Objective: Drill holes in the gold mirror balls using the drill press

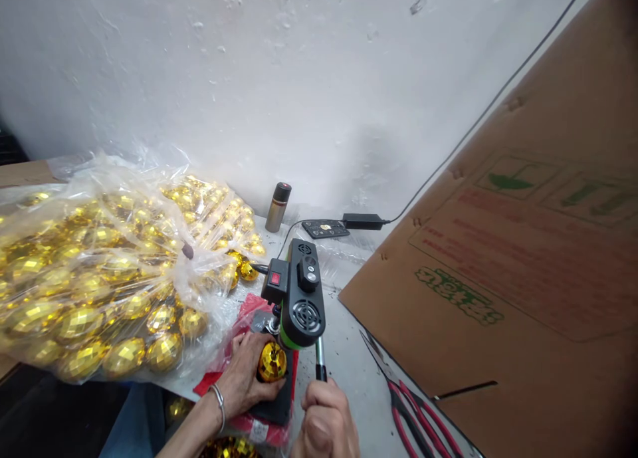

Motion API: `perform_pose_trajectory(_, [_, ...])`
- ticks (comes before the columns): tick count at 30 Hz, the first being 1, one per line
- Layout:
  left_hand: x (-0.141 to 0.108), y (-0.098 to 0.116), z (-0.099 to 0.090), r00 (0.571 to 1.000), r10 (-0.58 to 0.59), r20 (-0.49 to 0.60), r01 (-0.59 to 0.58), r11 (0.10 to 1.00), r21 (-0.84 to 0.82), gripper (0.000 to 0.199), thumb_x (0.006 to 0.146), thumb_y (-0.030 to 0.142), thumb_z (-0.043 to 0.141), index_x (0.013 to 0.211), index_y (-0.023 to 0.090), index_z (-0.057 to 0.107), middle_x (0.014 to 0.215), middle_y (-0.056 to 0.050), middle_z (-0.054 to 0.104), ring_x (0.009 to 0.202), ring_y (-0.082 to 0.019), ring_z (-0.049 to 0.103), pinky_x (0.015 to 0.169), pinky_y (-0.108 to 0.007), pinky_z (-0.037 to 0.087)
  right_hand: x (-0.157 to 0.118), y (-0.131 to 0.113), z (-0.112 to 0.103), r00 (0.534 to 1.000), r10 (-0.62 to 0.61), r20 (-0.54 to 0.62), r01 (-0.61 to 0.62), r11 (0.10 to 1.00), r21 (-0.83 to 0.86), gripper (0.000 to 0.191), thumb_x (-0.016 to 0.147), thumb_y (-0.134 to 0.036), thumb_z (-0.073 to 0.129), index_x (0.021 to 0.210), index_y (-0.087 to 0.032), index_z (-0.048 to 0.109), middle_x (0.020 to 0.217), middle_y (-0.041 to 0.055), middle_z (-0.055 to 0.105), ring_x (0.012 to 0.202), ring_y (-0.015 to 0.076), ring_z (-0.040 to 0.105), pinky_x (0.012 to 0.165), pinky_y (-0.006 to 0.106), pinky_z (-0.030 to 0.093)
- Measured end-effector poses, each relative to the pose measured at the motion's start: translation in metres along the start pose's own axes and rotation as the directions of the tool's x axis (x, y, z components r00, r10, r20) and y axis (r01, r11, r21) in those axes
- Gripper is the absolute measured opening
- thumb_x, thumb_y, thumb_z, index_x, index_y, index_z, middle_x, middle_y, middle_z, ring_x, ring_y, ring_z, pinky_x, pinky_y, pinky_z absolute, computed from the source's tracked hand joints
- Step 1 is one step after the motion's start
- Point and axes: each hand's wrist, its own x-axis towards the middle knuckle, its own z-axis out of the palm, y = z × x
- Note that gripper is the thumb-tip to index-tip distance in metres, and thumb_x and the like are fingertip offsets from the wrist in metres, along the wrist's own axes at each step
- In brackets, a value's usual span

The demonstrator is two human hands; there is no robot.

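Note:
A gold faceted ball (272, 362) sits between the thumb and fingers of my left hand (242, 376), at the base of a black machine (305, 298) with round vents and a red switch. My right hand (326, 421) is closed around the black-ended metal lever (320, 365) at the machine's right side. Beneath the machine's base is red plastic-wrapped material (269, 433), partly covered by my left hand and the base.
Clear plastic bags of gold balls (90, 288) fill the left. Behind the machine stand a bottle (278, 207), a black patterned object (325, 229) and a power adapter (362, 221). Red-handled shears (423, 415) lie beside a large cardboard box (513, 265) at right.

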Motion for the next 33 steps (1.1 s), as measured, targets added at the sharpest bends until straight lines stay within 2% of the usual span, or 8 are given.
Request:
perform_pose_trajectory(7, [0.0, -0.003, 0.003, 0.999, 0.016, -0.034, -0.016, 1.0, -0.011, 0.052, 0.07, 0.024, 0.08, 0.119, 0.022, 0.064, 0.114, -0.009, 0.072, 0.112, -0.036, 0.065, 0.101, -0.054, 0.046, -0.004, 0.0, 0.01, 0.991, 0.014, -0.134, -0.012, 1.0, 0.011, 0.04, 0.109, -0.023, 0.04, 0.068, -0.023, 0.042, 0.064, -0.0052, 0.048, 0.052, 0.0086, 0.044, 0.066, 0.025, 0.051])
perform_pose_trajectory(17, [0.001, -0.007, 0.005, 0.998, 0.05, -0.033, -0.051, 0.998, -0.036, 0.055, 0.071, 0.028, 0.084, 0.123, 0.022, 0.065, 0.114, -0.009, 0.072, 0.111, -0.035, 0.066, 0.102, -0.054, 0.047, -0.04, 0.013, 0.008, 0.998, 0.028, -0.061, -0.031, 0.999, -0.04, 0.033, 0.104, -0.014, 0.041, 0.073, -0.022, 0.049, 0.071, -0.002, 0.06, 0.06, 0.0133, 0.06, 0.083, 0.038, 0.058])
perform_pose_trajectory(21, [0.005, -0.005, 0.008, 0.998, 0.048, -0.038, -0.049, 0.999, -0.024, 0.057, 0.07, 0.025, 0.083, 0.123, 0.022, 0.065, 0.114, -0.01, 0.072, 0.112, -0.036, 0.066, 0.103, -0.054, 0.047, -0.03, 0.001, 0.006, 0.992, 0.104, -0.076, -0.108, 0.993, -0.055, 0.037, 0.107, -0.018, 0.039, 0.071, -0.022, 0.045, 0.07, -0.003, 0.055, 0.062, 0.0112, 0.056, 0.093, 0.035, 0.055])
perform_pose_trajectory(23, [0.006, -0.004, 0.009, 0.998, 0.029, -0.052, -0.03, 1.0, -0.007, 0.056, 0.069, 0.025, 0.084, 0.122, 0.022, 0.066, 0.114, -0.009, 0.072, 0.111, -0.036, 0.066, 0.102, -0.055, 0.049, -0.008, -0.01, 0.002, 0.988, 0.144, -0.049, -0.145, 0.989, -0.022, 0.039, 0.108, -0.02, 0.042, 0.069, -0.022, 0.044, 0.069, -0.0035, 0.053, 0.06, 0.0098, 0.05, 0.083, 0.029, 0.053])
perform_pose_trajectory(26, [-0.002, -0.007, 0.009, 0.998, 0.015, -0.06, -0.015, 1.0, 0.003, 0.058, 0.069, 0.026, 0.085, 0.124, 0.021, 0.067, 0.117, -0.011, 0.073, 0.113, -0.037, 0.066, 0.103, -0.057, 0.051, 0.033, -0.023, -0.004, 0.98, 0.198, 0.006, -0.198, 0.976, 0.086, 0.034, 0.105, -0.014, 0.05, 0.071, -0.021, 0.048, 0.066, -0.0039, 0.05, 0.055, 0.0083, 0.045, 0.055, 0.023, 0.036])
perform_pose_trajectory(29, [-0.022, -0.017, 0.0, 0.996, 0.086, -0.01, -0.086, 0.996, -0.018, 0.072, 0.07, 0.031, 0.091, 0.136, 0.022, 0.064, 0.132, -0.015, 0.071, 0.123, -0.039, 0.066, 0.107, -0.057, 0.054, 0.057, -0.025, -0.007, 0.989, 0.141, 0.044, -0.145, 0.982, 0.124, 0.032, 0.104, -0.011, 0.051, 0.073, -0.021, 0.05, 0.064, -0.0042, 0.05, 0.053, 0.0076, 0.045, 0.051, 0.023, 0.034])
perform_pose_trajectory(31, [-0.035, -0.024, -0.012, 0.988, 0.156, 0.023, -0.155, 0.988, -0.01, 0.088, 0.067, 0.045, 0.096, 0.144, 0.024, 0.06, 0.145, -0.017, 0.066, 0.133, -0.042, 0.063, 0.11, -0.057, 0.055, 0.058, -0.023, -0.006, 0.995, 0.061, 0.073, -0.07, 0.989, 0.13, 0.031, 0.103, -0.009, 0.051, 0.074, -0.02, 0.051, 0.064, -0.0041, 0.051, 0.052, 0.0073, 0.046, 0.049, 0.022, 0.035])
perform_pose_trajectory(33, [-0.041, -0.03, -0.03, 0.979, 0.201, -0.016, -0.2, 0.979, 0.046, 0.084, 0.077, 0.055, 0.088, 0.149, 0.025, 0.057, 0.153, -0.017, 0.062, 0.14, -0.041, 0.059, 0.114, -0.057, 0.054, 0.05, -0.022, -0.004, 0.996, 0.071, 0.057, -0.077, 0.989, 0.125, 0.03, 0.102, -0.007, 0.051, 0.075, -0.02, 0.051, 0.065, -0.0039, 0.051, 0.053, 0.0072, 0.045, 0.049, 0.023, 0.034])
